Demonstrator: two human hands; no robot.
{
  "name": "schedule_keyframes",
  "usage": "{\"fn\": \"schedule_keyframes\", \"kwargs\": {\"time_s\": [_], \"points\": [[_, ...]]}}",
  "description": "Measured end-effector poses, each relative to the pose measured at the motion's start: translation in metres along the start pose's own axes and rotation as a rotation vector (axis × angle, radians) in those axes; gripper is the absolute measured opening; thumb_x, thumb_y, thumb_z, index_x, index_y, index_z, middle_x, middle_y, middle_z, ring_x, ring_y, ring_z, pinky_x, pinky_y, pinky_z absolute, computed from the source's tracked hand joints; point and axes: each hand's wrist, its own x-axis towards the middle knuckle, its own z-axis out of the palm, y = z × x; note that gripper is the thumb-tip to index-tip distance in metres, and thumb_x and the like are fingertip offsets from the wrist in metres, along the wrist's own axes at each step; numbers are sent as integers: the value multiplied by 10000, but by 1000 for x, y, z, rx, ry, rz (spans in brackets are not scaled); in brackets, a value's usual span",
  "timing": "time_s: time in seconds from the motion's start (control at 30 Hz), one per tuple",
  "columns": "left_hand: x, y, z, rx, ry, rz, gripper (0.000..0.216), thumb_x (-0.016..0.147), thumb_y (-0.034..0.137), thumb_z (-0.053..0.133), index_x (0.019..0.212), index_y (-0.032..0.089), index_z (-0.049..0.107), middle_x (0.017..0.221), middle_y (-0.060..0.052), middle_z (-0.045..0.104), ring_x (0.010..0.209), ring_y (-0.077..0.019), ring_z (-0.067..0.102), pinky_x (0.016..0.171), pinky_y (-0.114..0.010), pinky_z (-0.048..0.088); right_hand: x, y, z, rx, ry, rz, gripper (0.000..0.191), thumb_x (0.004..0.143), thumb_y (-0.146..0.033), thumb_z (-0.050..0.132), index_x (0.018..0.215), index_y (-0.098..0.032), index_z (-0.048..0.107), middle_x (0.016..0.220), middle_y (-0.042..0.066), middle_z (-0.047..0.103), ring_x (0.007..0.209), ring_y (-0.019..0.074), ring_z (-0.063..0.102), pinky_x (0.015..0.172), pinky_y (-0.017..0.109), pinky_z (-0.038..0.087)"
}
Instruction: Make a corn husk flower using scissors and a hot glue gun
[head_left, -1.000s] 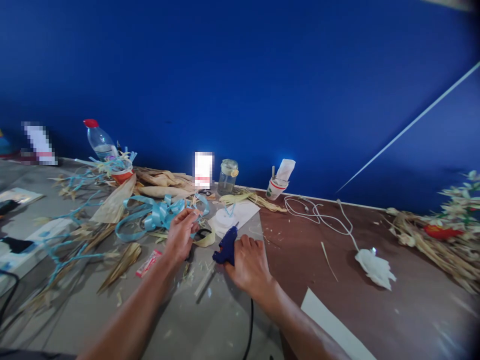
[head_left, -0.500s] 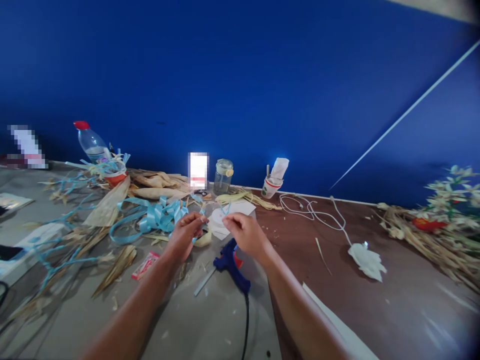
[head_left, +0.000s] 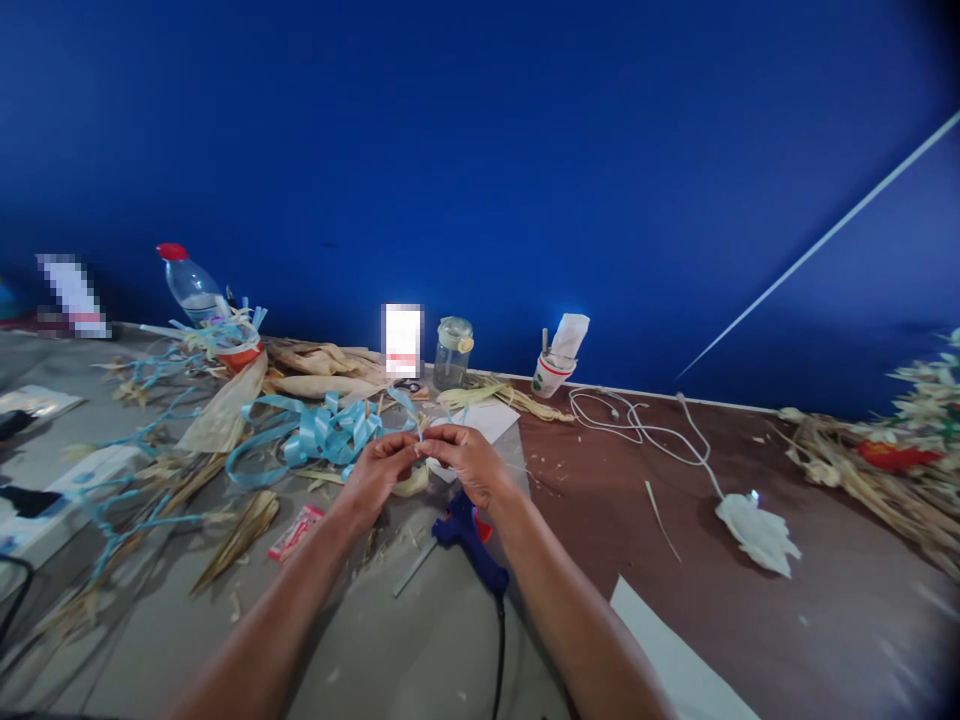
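My left hand (head_left: 381, 472) and my right hand (head_left: 472, 462) meet fingertip to fingertip above the table, both in a pinch. A thin light-blue strip (head_left: 420, 424) shows at the joined fingertips; its lower part is hidden by the fingers. Just left of my left hand lies a loose heap of light-blue ribbon (head_left: 330, 430). Behind my right hand is a white sheet of paper (head_left: 491, 420), with a white round thing partly hidden by that hand. A blue glue gun (head_left: 472, 545) with a glue stick in its back rests below my hands.
Dried husks (head_left: 326, 365) lie along the wall beside a glass jar (head_left: 453, 355) and a paper cup (head_left: 553, 374). Blue-wrapped stems (head_left: 112, 535) spread at left, near a red-capped bottle (head_left: 191, 285). A white cable (head_left: 637, 425) and a crumpled white piece (head_left: 757, 533) lie at right.
My hands, apart before, have come together at the fingertips, the right one moving left and the left one slightly right. The whole view has shifted a little.
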Motion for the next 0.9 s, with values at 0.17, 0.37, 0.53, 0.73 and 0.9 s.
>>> {"fn": "schedule_keyframes", "kwargs": {"time_s": [0.17, 0.37, 0.53, 0.73, 0.9], "points": [[1, -2, 0, -4, -30, -4, 404, 598, 492, 771, 586, 134, 584, 497, 58, 382, 466, -53, 264, 458, -221, 171, -1, -1, 4, 147, 12, 35, 213, 482, -224, 774, 640, -171, 642, 553, -57, 570, 513, 73, 401, 535, 236, 280], [1, -3, -1, -3, -90, -15, 414, 613, 511, 761, 633, 128, 604, 486, 70, 340, 457, -50, 220, 452, -224, 138, -5, -5, 7, 162, 4, 49, 212, 471, -222, 769, 567, -168, 588, 526, -57, 555, 499, 66, 386, 530, 235, 252], [0, -3, -2, 59, -132, -13, 432, 674, 550, 703, 682, 128, 613, 513, 66, 340, 470, -58, 237, 452, -225, 156, -4, -4, 3, 48, 33, -5, 205, 500, -279, 757, 570, -174, 596, 541, -51, 547, 537, 86, 407, 560, 248, 284], [1, -6, -3, 100, -141, -33, 417, 686, 540, 691, 672, 137, 584, 501, 73, 351, 466, -59, 257, 453, -221, 181, 2, 1, -5, -18, 98, -15, 226, 531, -343, 728, 591, -179, 585, 534, -63, 491, 542, 92, 399, 570, 252, 300], [1, -3, -1, 133, -106, -58, 383, 568, 451, 785, 696, 138, 603, 541, 52, 472, 483, -63, 331, 461, -212, 234, 4, 2, -6, -78, 148, -30, 266, 498, -360, 742, 597, -183, 572, 559, -58, 509, 575, 101, 419, 584, 248, 323]]}}
